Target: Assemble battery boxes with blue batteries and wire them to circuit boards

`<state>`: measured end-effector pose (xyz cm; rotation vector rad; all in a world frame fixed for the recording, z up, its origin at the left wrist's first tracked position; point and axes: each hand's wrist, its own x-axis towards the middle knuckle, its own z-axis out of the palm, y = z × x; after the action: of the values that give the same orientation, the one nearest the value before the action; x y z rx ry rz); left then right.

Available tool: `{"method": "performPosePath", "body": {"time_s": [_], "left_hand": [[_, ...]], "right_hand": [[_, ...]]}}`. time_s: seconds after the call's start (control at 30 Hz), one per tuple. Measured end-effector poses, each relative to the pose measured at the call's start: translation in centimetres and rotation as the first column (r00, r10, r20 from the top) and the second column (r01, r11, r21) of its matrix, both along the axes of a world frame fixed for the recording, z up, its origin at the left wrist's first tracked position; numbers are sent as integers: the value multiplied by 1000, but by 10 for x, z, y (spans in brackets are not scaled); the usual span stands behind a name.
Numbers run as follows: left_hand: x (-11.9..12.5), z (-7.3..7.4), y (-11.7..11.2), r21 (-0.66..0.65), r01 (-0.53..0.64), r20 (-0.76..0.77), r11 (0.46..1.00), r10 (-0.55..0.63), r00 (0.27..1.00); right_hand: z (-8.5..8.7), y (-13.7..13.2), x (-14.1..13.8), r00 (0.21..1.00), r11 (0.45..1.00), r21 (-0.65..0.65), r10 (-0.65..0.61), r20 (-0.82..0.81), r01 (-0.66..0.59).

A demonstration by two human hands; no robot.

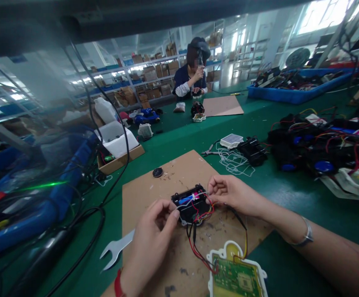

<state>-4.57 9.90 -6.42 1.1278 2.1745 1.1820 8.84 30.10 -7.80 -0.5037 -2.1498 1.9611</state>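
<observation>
**Left hand [150, 239] and right hand [233, 194] pinch a black plastic housing [189, 202]**

Nearest the camera, a red wristband [118, 284] circles the left wrist and a silver bangle [304, 234] sits on the right one. The left hand is closed, its curled fingers and thumb gripping the housing's lower left edge. The right hand's thumb and fingertips pinch a thin white wire [201, 193] at the housing's upper right corner. The housing sits over a cardboard sheet [167, 165], and red, black and yellow wires [198, 243] trail from it to a green circuit board [233, 274] in a white casing at the sheet's near edge. An open-end wrench [114, 249] lies just beside the left hand, and a round black disc [157, 172] lies farther up the sheet.

Past the cardboard, a green bench mat [278, 214] carries pliers [210, 152], loops of white wire [233, 161] and a black ribbed block [252, 150]. A heap of wired black units [318, 144] lies to the right, below a blue crate [299, 94]. Across the bench, a co-worker [191, 80] in a dark vest and striped sleeves raises one hand.
</observation>
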Motion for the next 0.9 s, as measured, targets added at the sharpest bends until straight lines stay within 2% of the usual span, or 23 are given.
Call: {"method": "performPosePath", "body": {"time_s": [0.13, 0.23, 0.4, 0.63, 0.73, 0.8, 0.9], "left_hand": [[-2, -1, 4, 95, -51, 150, 994, 36, 988], [-5, -2, 7, 109, -91, 163, 990, 73, 984], [-5, -3, 6, 79, -74, 84, 994, 67, 994], [12, 6, 0, -31, 58, -82, 998, -60, 995], [13, 6, 0, -9, 59, -149, 998, -59, 987], [11, 6, 1, 51, 32, -123, 998, -26, 992], [9, 5, 0, 121, -7, 23, 993, 5, 1000]], "right_hand": [[2, -1, -1, 998, 999, -11, -48, -45, 48], [-2, -3, -3, 998, 998, -29, -56, -37, 55], [-5, -5, -4, 999, 998, -52, -25, -29, 23], [13, 0, 4, 991, 992, -26, 126, 49, -125], [14, 3, 4, 991, 993, -22, 121, 53, -120], [13, 3, 4, 994, 994, -32, 104, 38, -103], [14, 2, 4, 996, 995, -44, 93, 4, -92]]}}
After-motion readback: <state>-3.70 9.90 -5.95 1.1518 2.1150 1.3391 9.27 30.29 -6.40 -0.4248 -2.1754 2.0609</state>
